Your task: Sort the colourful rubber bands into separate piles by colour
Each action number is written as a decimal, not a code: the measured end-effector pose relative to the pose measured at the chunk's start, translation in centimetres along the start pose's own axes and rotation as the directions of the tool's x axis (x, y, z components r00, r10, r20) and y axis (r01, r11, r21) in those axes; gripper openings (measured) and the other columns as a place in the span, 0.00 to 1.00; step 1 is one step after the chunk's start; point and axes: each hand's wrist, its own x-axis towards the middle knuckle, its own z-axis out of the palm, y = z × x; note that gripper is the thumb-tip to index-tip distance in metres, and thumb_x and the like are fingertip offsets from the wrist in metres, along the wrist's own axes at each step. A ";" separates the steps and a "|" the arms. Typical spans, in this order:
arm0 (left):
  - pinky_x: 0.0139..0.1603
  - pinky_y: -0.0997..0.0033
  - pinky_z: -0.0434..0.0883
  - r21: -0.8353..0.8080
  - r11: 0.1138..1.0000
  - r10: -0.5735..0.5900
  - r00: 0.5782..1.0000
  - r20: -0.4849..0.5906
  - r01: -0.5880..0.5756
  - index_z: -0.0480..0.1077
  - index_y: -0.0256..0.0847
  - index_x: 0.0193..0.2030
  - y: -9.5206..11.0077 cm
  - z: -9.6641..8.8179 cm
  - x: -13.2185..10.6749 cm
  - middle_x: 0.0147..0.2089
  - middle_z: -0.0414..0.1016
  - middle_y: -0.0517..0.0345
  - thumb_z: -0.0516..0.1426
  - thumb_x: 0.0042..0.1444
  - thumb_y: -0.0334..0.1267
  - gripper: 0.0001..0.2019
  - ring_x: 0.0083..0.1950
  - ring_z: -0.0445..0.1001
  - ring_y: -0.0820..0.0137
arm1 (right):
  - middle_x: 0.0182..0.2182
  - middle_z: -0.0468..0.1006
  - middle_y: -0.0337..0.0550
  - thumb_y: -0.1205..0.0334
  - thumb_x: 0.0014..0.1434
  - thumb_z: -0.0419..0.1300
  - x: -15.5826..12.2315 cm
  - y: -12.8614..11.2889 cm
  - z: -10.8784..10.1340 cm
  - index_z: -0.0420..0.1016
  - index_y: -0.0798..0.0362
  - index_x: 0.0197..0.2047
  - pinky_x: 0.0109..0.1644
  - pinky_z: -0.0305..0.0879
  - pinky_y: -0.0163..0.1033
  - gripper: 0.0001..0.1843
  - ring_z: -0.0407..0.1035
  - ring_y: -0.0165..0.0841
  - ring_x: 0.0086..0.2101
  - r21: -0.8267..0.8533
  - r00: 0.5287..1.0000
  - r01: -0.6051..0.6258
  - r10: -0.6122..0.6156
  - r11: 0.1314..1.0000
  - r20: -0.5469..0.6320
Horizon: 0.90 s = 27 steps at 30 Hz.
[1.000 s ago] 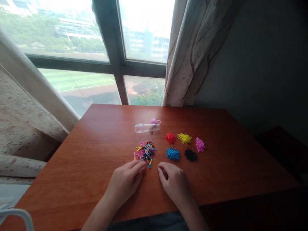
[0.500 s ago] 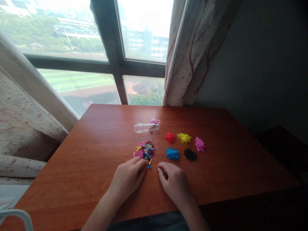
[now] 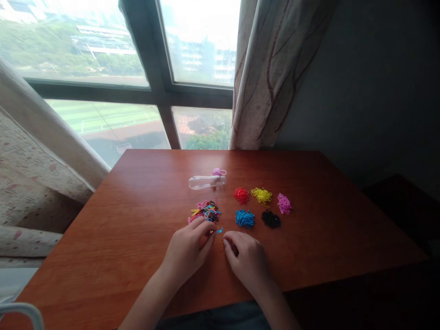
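A mixed pile of small coloured rubber bands [image 3: 206, 211] lies on the brown table [image 3: 137, 238]. My left hand [image 3: 189, 250] rests at the pile's near edge, fingers together over some bands. One blue band [image 3: 219, 230] lies loose beside its fingertips. My right hand [image 3: 245, 259] lies on the table just right of it, fingers curled under, holding nothing I can see. Sorted heaps sit to the right: red [image 3: 241, 195], yellow [image 3: 261, 195], pink [image 3: 284, 203], blue [image 3: 245, 218], black [image 3: 271, 219].
A clear plastic bottle [image 3: 205, 182] lies on its side behind the mixed pile, with a pink cap [image 3: 219, 172] beside it. Windows and curtains [image 3: 275, 73] stand behind the table. A white chair rail [image 3: 20, 311] shows at bottom left.
My left hand has slid forward into the near edge of the mixed pile. A blue band has come loose beside its fingertips. My right hand has stayed put.
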 end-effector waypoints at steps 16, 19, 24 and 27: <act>0.29 0.73 0.66 0.188 0.951 0.168 0.922 0.349 -0.244 0.74 0.45 0.39 3.1 1.7 8.1 0.40 0.75 0.58 0.56 0.57 0.33 0.06 0.34 0.77 0.67 | 0.27 0.75 0.40 0.68 0.62 0.53 -0.5 0.7 0.7 0.71 0.51 0.31 0.34 0.53 0.35 0.10 0.69 0.33 0.30 -0.072 0.998 0.024 -0.028 0.997 -0.054; 0.30 0.73 0.66 0.185 0.953 0.165 0.923 0.349 -0.240 0.73 0.45 0.40 2.9 1.6 8.0 0.40 0.75 0.58 0.56 0.58 0.35 0.05 0.35 0.77 0.67 | 0.27 0.76 0.40 0.67 0.62 0.53 -0.4 0.7 0.7 0.71 0.51 0.31 0.34 0.53 0.35 0.09 0.69 0.33 0.30 -0.068 0.998 0.023 -0.027 0.997 -0.059; 0.35 0.71 0.68 0.162 0.971 0.127 0.954 0.272 -0.176 0.73 0.44 0.39 1.9 0.4 6.0 0.40 0.75 0.57 0.52 0.63 0.36 0.08 0.37 0.76 0.67 | 0.30 0.77 0.39 0.69 0.63 0.52 -0.2 0.3 0.2 0.72 0.50 0.35 0.36 0.55 0.34 0.09 0.70 0.33 0.32 0.001 0.999 0.022 -0.022 1.000 -0.036; 0.37 0.72 0.69 0.072 0.994 0.073 0.983 0.167 -0.086 0.72 0.44 0.41 0.8 -0.6 3.6 0.41 0.75 0.57 0.50 0.64 0.35 0.09 0.38 0.76 0.68 | 0.31 0.77 0.38 0.68 0.63 0.52 -0.1 0.0 0.0 0.72 0.49 0.36 0.37 0.55 0.34 0.09 0.70 0.33 0.33 0.006 1.000 0.004 -0.004 1.000 -0.013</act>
